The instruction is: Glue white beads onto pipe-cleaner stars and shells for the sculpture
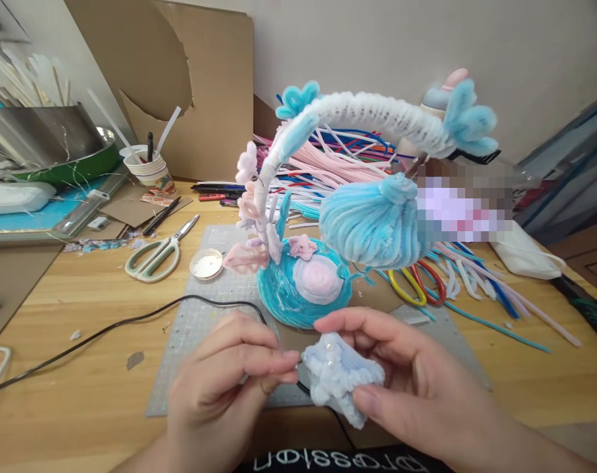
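Observation:
My right hand (417,381) holds a small pale blue fuzzy star shape (340,378) made of pipe cleaner, gripped between thumb and fingers. My left hand (224,387) is closed in a pinch right at the star's left edge; what its fingertips hold is too small to see. Just behind the hands stands a pipe-cleaner lamp-like model (328,217): a teal round base with a pink swirl, a white arched stem with pink and blue flowers, and a hanging blue fuzzy dome.
A grey cutting mat (200,322) lies on the wooden table. Green-handled scissors (158,253), a small round tin lid (206,264), a black cable (106,328), loose pipe cleaners (358,157), a paper cup with tools (148,164) and cardboard sheets are around.

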`<state>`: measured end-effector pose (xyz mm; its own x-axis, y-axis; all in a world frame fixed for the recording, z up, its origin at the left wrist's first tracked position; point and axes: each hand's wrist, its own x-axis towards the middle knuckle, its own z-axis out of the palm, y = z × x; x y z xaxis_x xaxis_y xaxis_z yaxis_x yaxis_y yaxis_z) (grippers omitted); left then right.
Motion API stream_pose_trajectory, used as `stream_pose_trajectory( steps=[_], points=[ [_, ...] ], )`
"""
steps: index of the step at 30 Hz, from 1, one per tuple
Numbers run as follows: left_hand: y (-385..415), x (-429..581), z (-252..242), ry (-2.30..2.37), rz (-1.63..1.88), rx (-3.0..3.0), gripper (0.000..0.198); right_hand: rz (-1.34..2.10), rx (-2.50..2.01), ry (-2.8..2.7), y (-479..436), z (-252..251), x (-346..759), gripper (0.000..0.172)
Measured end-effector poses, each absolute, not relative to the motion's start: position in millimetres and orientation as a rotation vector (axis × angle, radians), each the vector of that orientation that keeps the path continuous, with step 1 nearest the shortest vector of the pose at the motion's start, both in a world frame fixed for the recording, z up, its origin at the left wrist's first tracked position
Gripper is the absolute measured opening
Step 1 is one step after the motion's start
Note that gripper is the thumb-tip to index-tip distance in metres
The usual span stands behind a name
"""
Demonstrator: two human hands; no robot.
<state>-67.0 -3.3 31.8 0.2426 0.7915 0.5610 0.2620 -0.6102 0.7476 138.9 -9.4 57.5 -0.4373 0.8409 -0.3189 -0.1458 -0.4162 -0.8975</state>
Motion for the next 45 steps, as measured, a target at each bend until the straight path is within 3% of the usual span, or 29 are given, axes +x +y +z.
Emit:
stream_pose_trajectory(
  steps=[21, 45],
  points=[
    [-7.1, -66.9, 33.7, 0.920, 1.340, 2.100, 0.024, 1.911, -1.044, -1.131, -11.2, 54.5, 135.7, 0.047],
    [-4.5, -63.3, 33.9, 0.865, 1.391, 2.130, 0.019, 1.992, -1.015, -1.041, -8.9, 57.6, 134.2, 0.038]
  ],
)
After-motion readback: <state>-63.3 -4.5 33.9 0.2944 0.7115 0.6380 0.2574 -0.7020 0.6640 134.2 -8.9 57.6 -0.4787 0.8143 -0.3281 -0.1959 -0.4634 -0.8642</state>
